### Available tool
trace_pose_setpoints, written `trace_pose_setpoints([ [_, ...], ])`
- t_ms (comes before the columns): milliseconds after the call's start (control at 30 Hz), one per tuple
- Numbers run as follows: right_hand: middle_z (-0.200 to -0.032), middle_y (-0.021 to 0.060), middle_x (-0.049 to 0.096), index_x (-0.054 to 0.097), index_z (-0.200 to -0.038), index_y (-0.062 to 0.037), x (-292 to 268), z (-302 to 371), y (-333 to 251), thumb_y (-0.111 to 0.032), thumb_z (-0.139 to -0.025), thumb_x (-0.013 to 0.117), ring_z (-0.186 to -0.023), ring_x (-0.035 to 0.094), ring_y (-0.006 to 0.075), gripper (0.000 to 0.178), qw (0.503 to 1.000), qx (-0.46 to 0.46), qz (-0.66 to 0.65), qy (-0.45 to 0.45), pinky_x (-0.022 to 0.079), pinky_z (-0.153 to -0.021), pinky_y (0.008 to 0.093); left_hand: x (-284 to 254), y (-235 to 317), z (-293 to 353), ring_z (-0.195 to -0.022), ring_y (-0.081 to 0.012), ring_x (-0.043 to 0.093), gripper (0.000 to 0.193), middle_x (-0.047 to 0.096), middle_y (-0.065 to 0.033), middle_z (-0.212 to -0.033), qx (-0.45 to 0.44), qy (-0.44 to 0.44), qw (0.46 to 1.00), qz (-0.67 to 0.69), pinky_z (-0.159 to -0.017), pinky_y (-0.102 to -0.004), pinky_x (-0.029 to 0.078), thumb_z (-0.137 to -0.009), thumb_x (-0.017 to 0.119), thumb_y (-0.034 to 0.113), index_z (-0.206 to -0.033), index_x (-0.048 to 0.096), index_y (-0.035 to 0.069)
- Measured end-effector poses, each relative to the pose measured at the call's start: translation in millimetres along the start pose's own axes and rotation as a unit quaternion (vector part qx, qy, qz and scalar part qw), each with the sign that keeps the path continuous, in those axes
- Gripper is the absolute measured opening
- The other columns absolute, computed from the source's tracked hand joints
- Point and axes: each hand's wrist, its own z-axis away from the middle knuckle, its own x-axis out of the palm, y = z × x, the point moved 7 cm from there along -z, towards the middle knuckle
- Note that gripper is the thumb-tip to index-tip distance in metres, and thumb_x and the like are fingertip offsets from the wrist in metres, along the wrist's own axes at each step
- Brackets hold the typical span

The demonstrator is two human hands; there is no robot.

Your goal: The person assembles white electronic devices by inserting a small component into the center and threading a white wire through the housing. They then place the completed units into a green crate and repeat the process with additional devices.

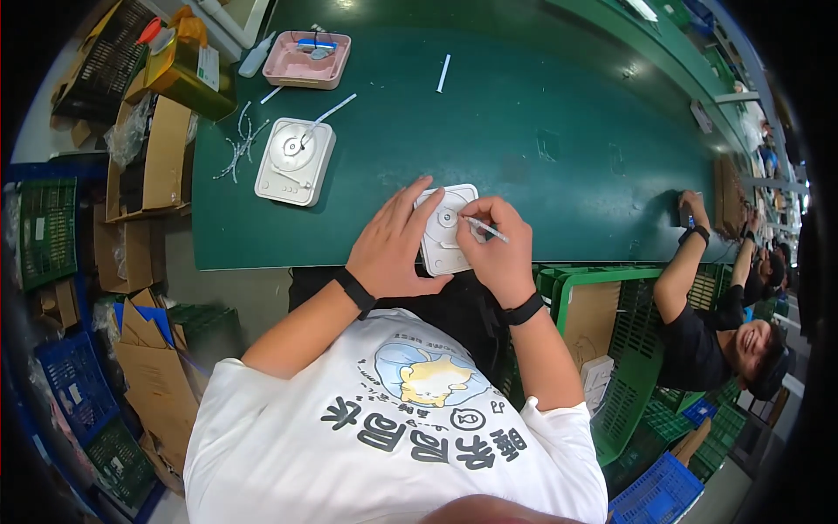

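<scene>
A small white device (451, 258) shaped like a record player, with a round disc on its face, lies at the table's near edge in front of me. Along its left side stretch the fingers of my left hand (390, 240), with the thumb by its near edge, gripping it. My right hand (502, 247) pinches a thin white stick (489, 230) over the device, close to the disc's centre. Its inner end is partly hidden by the fingers. A second white device (295, 166) of the same kind lies to the left, with another white stick (336, 108) slanting across it.
Beyond the second device are a pink open case (307, 74) with wires inside, a clear bottle (257, 57) and a yellow can (188, 74). Twisted strips (242, 147) and a loose white stick (443, 73) lie on the green table (524, 113). A green crate (628, 419) and a co-worker (707, 341) are at right.
</scene>
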Motion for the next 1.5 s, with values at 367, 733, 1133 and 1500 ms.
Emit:
trace_pose_setpoints([
  [367,-0.102,0.0038,0.081,0.078,-0.113,-0.0024,-3.5,6.9,12.5,-0.006,-0.094,0.089,-0.087,0.069,0.0126,0.022,0.996,0.029,-0.076,0.036,0.059,-0.083,0.0296,-1.3,-0.8,2.8,-0.157,-0.0500,0.050,0.126,0.040,-0.0255,-0.178,0.001,0.010,1.000,0.008,-0.132,-0.0582,0.044,-0.073,0.101,0.043,-0.176,0.039,0.005],
  [733,-0.104,0.0065,0.084,0.076,-0.119,-0.0025,-3.1,6.5,20.5,-0.004,-0.097,0.088,-0.087,0.073,0.0131,0.025,0.993,0.034,-0.105,0.036,0.061,-0.083,0.0300,-8.7,2.4,0.4,-0.155,-0.0494,0.052,0.119,0.043,-0.0243,-0.176,-0.004,0.013,0.999,0.030,-0.130,-0.0569,0.046,-0.076,0.101,0.041,-0.174,0.042,0.007],
  [1133,-0.110,0.0079,0.086,0.070,-0.131,-0.0029,-0.2,-0.4,7.9,0.002,-0.095,0.087,-0.093,0.076,0.0103,0.039,0.997,0.042,-0.062,-0.026,0.061,-0.087,0.0284,-1.6,0.2,-36.8,-0.140,-0.0404,0.068,0.034,0.069,-0.0184,-0.150,-0.055,0.054,0.981,0.179,-0.117,-0.0480,0.056,-0.096,0.086,0.015,-0.128,0.083,0.007],
  [1500,-0.105,0.0045,0.087,0.067,-0.137,-0.0061,1.4,0.4,20.1,0.000,-0.094,0.088,-0.090,0.074,0.0091,0.048,0.995,0.049,-0.085,0.017,0.061,-0.087,0.0278,-0.5,0.3,-51.7,-0.117,-0.0371,0.077,0.023,0.076,-0.0146,-0.138,-0.090,0.068,0.965,0.239,-0.105,-0.0469,0.061,-0.094,0.086,0.019,-0.112,0.086,0.006],
])
